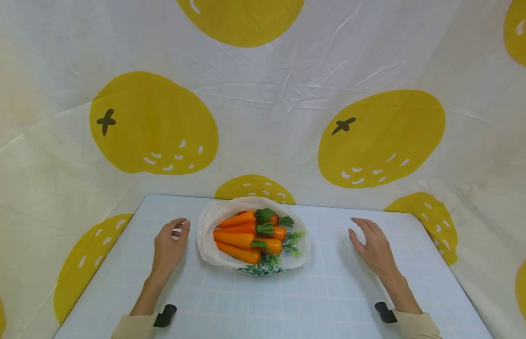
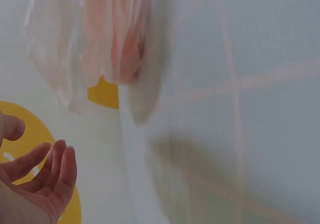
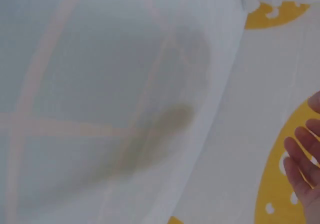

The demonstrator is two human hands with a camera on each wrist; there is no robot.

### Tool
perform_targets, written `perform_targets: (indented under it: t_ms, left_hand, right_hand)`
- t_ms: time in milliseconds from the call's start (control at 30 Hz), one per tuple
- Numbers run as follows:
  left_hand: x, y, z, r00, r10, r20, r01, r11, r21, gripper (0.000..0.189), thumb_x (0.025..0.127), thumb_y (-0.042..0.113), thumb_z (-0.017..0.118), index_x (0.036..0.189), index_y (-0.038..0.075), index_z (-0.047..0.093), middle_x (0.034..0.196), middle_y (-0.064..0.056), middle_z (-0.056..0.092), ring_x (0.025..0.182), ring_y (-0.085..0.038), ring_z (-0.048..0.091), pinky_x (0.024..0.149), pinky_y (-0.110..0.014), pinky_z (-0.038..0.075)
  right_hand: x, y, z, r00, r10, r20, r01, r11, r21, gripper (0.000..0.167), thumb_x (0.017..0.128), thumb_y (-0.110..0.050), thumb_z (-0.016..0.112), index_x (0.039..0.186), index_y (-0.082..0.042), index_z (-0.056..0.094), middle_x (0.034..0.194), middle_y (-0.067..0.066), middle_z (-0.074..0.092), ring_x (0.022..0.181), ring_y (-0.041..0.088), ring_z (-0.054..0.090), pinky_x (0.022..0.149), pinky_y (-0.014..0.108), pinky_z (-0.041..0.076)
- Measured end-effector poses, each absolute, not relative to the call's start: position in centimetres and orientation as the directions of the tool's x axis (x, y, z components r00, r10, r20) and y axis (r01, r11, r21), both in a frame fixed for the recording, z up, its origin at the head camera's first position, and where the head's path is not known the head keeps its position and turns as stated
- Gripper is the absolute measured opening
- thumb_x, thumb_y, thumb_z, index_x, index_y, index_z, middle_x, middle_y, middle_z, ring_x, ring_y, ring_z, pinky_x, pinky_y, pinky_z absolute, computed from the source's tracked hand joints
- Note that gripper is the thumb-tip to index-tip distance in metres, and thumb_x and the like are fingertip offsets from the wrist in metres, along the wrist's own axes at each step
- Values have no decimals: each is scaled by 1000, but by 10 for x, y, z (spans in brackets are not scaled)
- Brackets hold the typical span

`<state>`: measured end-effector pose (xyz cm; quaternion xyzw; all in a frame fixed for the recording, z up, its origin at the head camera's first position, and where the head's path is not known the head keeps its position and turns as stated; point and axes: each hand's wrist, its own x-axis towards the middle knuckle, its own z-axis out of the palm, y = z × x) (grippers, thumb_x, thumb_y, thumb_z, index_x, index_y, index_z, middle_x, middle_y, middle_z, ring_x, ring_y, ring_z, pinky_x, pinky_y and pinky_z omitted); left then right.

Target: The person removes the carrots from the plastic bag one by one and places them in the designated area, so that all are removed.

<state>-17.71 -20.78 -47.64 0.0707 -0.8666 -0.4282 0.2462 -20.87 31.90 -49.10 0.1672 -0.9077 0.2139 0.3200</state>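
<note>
Several orange carrots (image 1: 234, 239) with green tops lie in a bowl lined with a white, translucent plastic bag (image 1: 206, 249), at the middle of the table. Leaf print (image 1: 263, 269) shows on the front of the bowl. Left of it, my left hand (image 1: 169, 247) hovers with loosely bent fingers and nothing between them; in the left wrist view the fingers of that hand (image 2: 64, 176) are apart from the bag (image 2: 55, 44). To the right, farther off, my right hand (image 1: 375, 247) is held with relaxed fingers, holding nothing. The right wrist view shows the same hand (image 3: 305, 169) at its edge.
The table (image 1: 288, 306) has a pale blue checked cover. Behind it and on both sides hangs a white cloth (image 1: 267, 132) printed with large yellow fruits. A black band (image 1: 165, 315) sits at the left wrist, another black band (image 1: 385, 312) at the right.
</note>
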Motion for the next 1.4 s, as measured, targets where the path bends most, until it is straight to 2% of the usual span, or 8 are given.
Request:
perform_targets:
  t_ms: [133,400,833,1033,1167,1300,1400]
  left_hand:
    - [-174,-200,-472,-861,-341,378,102,612,784,29,100,19,66,118,-4,71,102,-19,71,82,-29,66,69,-14,45]
    - [-169,-188,-470,-876,-333,350,92,595,799,28,96,18,72,116,-2,73,98,-16,71,77,-27,65,67,-20,49]
    - [-171,-172,-472,-910,-316,269,66,530,846,25,93,13,77,114,0,72,95,-15,69,78,-27,66,66,-16,50]
    - [-174,-169,-473,-915,-309,258,58,533,844,25,91,10,78,113,0,72,92,-14,70,78,-27,67,67,-14,50]
    - [-176,-168,-471,-924,-292,249,56,539,841,25,91,7,78,113,-2,71,92,-16,71,79,-30,68,67,-15,50]
    - [-179,-167,-471,-929,-273,252,60,559,827,24,90,4,77,111,-4,71,90,-16,71,79,-31,68,68,-18,52]
    - [-181,-166,-472,-929,-261,263,65,584,809,21,89,3,77,109,-5,72,88,-16,72,78,-31,69,70,-26,55]
  right_hand:
    - [-209,307,-487,-741,-165,651,-456,835,-308,37,86,-3,79,120,3,68,115,19,68,104,36,63,89,55,53]
    - [-210,281,-481,-730,-181,659,-497,803,-330,34,86,-4,78,119,2,69,111,14,69,99,29,64,84,47,52]
    - [-215,234,-476,-735,-219,642,-560,730,-391,33,89,-5,78,121,-3,70,113,8,71,100,25,66,85,47,56]
    - [-215,215,-470,-750,-237,618,-584,676,-449,33,90,-8,78,122,-2,69,114,9,70,99,27,66,85,47,58]
    - [-216,202,-467,-736,-261,625,-617,640,-459,32,90,-7,77,121,-2,69,113,10,70,97,29,66,83,47,58]
    - [-217,189,-464,-719,-297,629,-655,591,-470,32,91,-6,76,122,-1,69,114,11,70,96,29,66,83,46,57]
    - [-217,178,-462,-713,-325,621,-674,561,-480,32,92,-7,75,123,-1,69,114,13,69,97,29,65,83,47,57]
